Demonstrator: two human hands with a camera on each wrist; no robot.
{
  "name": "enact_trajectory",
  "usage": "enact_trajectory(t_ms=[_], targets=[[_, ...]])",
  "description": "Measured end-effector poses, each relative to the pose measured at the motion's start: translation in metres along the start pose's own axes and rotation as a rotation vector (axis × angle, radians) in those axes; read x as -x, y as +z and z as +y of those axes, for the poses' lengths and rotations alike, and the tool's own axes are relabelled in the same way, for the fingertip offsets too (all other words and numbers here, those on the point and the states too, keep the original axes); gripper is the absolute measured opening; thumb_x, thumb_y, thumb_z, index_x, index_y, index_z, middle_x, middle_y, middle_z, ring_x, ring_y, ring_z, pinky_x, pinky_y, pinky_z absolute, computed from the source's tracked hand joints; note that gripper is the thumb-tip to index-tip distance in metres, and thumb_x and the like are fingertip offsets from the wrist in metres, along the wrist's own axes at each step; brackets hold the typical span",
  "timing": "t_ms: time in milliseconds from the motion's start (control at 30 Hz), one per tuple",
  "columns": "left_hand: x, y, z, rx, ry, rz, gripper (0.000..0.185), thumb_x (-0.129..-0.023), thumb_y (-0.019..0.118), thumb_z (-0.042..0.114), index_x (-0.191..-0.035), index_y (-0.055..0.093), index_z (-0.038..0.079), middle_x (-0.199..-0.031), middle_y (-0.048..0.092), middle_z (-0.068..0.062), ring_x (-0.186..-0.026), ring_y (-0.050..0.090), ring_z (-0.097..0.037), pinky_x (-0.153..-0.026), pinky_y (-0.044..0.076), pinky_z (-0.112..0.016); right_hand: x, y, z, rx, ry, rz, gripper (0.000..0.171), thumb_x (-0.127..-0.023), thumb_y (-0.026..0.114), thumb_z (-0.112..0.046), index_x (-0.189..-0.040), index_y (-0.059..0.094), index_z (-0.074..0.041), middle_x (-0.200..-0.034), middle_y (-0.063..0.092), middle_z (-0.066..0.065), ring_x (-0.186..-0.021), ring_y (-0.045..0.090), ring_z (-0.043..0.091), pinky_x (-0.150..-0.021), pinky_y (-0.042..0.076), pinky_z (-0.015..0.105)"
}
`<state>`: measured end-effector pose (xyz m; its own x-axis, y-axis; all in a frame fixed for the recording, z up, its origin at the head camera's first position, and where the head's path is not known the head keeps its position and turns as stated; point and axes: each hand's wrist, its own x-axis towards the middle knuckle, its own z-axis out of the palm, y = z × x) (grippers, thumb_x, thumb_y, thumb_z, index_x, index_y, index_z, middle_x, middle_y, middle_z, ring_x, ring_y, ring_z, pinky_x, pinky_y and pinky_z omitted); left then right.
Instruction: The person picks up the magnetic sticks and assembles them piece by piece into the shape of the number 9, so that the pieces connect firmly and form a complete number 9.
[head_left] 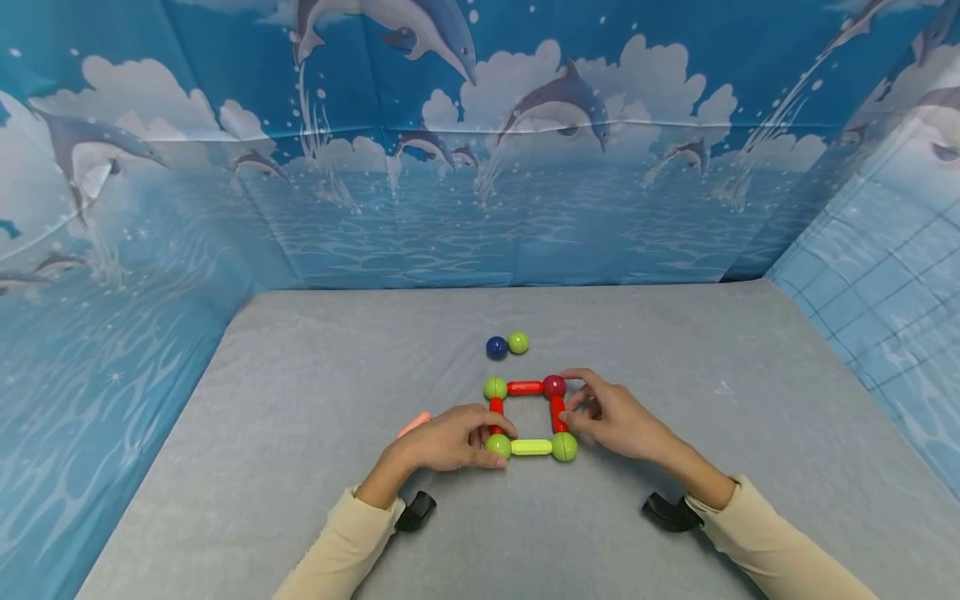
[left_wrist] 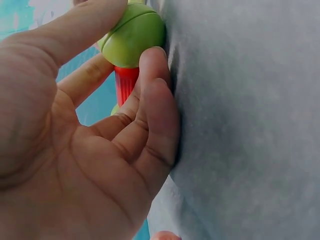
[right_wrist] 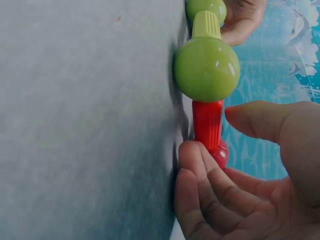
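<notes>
A square of toy building sticks and balls lies on the grey cloth. My left hand (head_left: 453, 437) holds the green ball (head_left: 498, 446) at its near-left corner, thumb on one side and fingers on the other; a red stick (left_wrist: 126, 85) runs off that ball. My right hand (head_left: 618, 417) is at the right side, its thumb and curled fingers around the right red stick (right_wrist: 206, 122) and its index finger at the red ball (head_left: 554, 386). A yellow-green stick (head_left: 531, 447) joins the near-left ball to the near-right green ball (right_wrist: 206, 70). Another red stick (head_left: 525, 387) forms the far side, ending at a green ball (head_left: 495, 387).
Behind the square sit a dark blue ball (head_left: 497, 347) and a loose green ball (head_left: 518, 342). An orange-pink stick (head_left: 414, 423) lies partly hidden beyond my left hand. Dolphin-printed curtains (head_left: 480, 208) stand behind and beside the grey cloth surface (head_left: 300, 375).
</notes>
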<state>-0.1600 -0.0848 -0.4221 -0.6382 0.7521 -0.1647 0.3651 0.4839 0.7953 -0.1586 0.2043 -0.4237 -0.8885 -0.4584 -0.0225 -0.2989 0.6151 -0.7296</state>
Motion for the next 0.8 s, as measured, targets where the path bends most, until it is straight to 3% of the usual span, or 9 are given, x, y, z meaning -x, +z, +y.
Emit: enact_trajectory(t_ms=[233, 500, 800], targets=[[0.0006, -0.0001, -0.0005, -0.021, -0.020, 0.013, 0.034, -0.090, 0.077, 0.023, -0.123, 0.068, 0.016, -0.091, 0.057, 0.003, -0.075, 0.052, -0.006, -0.069, 0.044, -0.021, 0.0000, 0.0001, 0.0014, 0.010, -0.019, -0.020, 0.061, -0.092, 0.072, -0.015, -0.144, 0.042, -0.002, -0.108, 0.067, 0.010, -0.077, 0.065, 0.009, -0.066, 0.054, 0.025], [0.0029, 0.0022, 0.0018, -0.040, -0.037, 0.051, 0.036, -0.092, 0.075, 0.024, -0.126, 0.066, 0.015, -0.095, 0.057, 0.002, -0.078, 0.052, -0.007, -0.071, 0.045, -0.022, -0.0040, 0.0022, 0.0022, 0.021, -0.026, -0.023, 0.061, -0.093, 0.071, -0.014, -0.145, 0.041, -0.003, -0.110, 0.067, 0.012, -0.077, 0.064, 0.010, -0.063, 0.053, 0.025], [0.0085, 0.0022, 0.0071, -0.066, -0.051, 0.093, 0.045, -0.093, 0.074, 0.023, -0.135, 0.061, 0.013, -0.103, 0.059, -0.001, -0.079, 0.055, -0.008, -0.073, 0.047, -0.023, -0.0037, 0.0037, -0.0006, 0.038, 0.008, -0.019, 0.071, -0.092, 0.074, -0.031, -0.146, 0.038, -0.002, -0.114, 0.066, 0.013, -0.080, 0.063, 0.011, -0.065, 0.052, 0.025]])
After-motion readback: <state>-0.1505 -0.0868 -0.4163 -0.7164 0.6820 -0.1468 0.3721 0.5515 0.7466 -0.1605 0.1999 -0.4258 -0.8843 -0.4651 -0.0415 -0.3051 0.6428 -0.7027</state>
